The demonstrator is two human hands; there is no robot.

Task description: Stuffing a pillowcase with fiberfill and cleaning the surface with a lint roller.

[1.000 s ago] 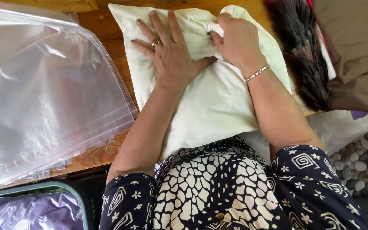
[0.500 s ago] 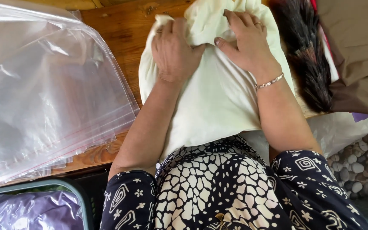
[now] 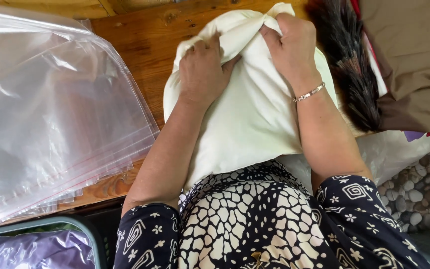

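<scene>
A cream-white cloth (image 3: 255, 109) lies on the wooden table (image 3: 145, 45) in front of me, bunched up at its far end. My left hand (image 3: 202, 69) grips a fold of the cloth at its left side. My right hand (image 3: 292, 45), with a thin bracelet on the wrist, clutches the gathered top of the same cloth. Both hands press down on the fabric, close together.
A stack of clear plastic zip bags (image 3: 51, 114) lies on the table's left. A dark feathery duster (image 3: 349, 65) and brown fabric (image 3: 414, 60) lie at right. A bin with purple plastic (image 3: 31, 249) sits at lower left, pebble flooring (image 3: 424, 184) at lower right.
The cloth was spread flat with my palms on it; my hands have since drawn its far corners inward and bunched them, and both now grip the gathered fabric.
</scene>
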